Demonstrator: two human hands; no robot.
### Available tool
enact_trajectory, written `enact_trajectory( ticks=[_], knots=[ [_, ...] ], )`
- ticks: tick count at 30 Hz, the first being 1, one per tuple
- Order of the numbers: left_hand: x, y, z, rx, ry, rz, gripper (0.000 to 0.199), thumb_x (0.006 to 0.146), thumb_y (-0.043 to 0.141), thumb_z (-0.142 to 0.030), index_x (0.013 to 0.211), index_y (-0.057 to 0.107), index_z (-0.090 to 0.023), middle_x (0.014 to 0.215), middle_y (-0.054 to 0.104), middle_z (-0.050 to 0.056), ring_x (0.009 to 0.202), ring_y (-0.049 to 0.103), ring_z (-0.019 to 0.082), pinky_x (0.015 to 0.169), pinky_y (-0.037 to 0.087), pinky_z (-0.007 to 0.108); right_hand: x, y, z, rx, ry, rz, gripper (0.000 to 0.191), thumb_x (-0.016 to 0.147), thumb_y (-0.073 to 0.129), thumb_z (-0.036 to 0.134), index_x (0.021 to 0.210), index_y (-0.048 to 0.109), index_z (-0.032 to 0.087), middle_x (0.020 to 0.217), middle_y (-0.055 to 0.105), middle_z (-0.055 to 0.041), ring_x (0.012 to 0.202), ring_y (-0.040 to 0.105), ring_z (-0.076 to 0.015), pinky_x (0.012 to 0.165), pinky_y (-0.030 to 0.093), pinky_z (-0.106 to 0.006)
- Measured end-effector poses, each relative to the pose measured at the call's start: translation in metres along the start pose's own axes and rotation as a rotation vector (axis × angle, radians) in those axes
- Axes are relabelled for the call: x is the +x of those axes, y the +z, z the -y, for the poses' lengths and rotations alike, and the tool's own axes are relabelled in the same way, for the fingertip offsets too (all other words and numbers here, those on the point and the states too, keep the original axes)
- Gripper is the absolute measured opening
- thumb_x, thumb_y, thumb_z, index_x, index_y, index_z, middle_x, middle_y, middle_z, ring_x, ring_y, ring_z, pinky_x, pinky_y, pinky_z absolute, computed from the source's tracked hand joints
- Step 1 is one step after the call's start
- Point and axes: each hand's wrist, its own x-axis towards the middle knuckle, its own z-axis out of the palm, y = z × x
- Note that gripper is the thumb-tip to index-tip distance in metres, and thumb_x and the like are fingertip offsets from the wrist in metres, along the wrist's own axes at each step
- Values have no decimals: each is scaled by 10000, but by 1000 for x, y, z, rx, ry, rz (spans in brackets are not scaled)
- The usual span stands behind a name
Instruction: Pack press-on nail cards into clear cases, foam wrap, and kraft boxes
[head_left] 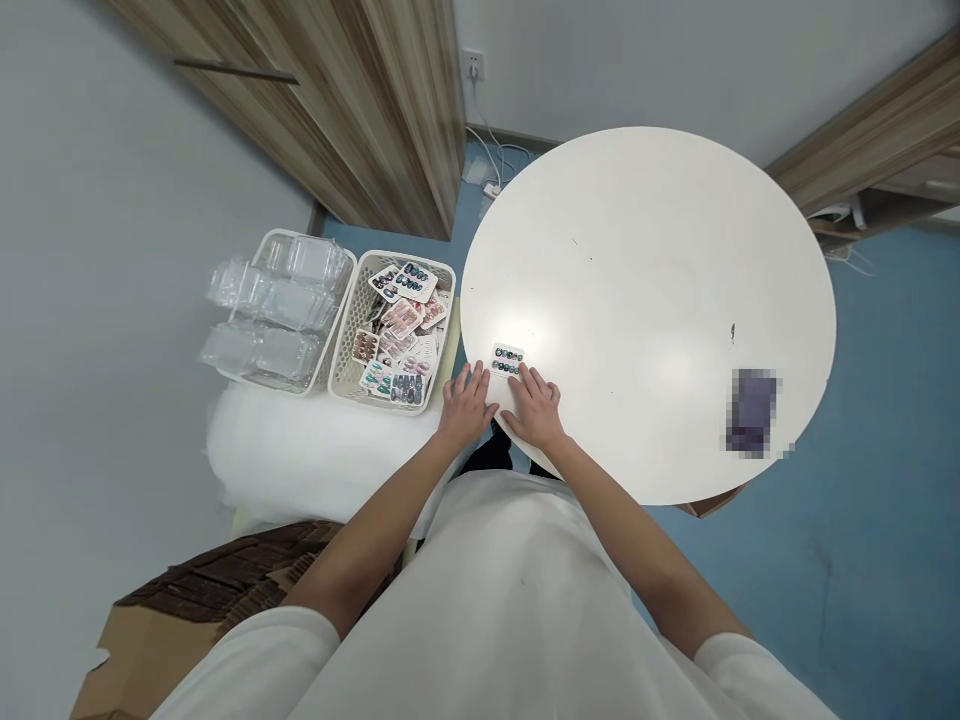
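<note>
The left hand [465,405] and right hand [536,408] sit slightly apart, fingers spread, at the near edge of the round white table [645,250], apparently steadying the press-on nail card [508,360] lying flat there.

A small white card [508,360] bearing two rows of glossy dark and teal press-on nails lies flat, nail side up, near the edge of a round white tabletop [637,250], fingertips at its lower corner.
</note>
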Motion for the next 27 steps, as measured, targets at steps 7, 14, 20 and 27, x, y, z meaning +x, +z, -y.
enact_trajectory(
  ticks=[7,14,20,27],
  knots=[
    [-26,6,-24,24,-96,-53,547,823,398,-369,1314,316,-142,1414,234,145,1312,124,309,993,168,475,-27,-13,-17,3,-112,26,572,763,442,442,1273,351,197,1422,225,-121,1270,222,-304,940,194,-464],
    [-77,33,-63,-54,-242,-119,572,782,465,-362,1302,326,-169,1406,256,140,1301,174,301,989,203,480,-74,-24,-39,88,-249,-10,534,777,445,390,1269,361,202,1379,316,-127,1217,336,-281,927,252,-445],
    [-125,60,-83,-430,-322,-39,544,771,481,-366,1281,368,-215,1288,453,103,1166,428,264,932,348,404,-110,-16,-57,235,-350,57,395,809,386,289,1199,427,237,1250,492,-100,1119,465,-251,924,285,-479],
    [-158,40,-70,-527,-432,-39,506,764,480,-441,1229,441,-245,1227,518,92,1096,499,272,885,391,399,-101,-12,-41,339,-473,249,297,798,385,241,1039,559,249,966,653,-57,781,618,-217,767,452,-398]
  ],
)
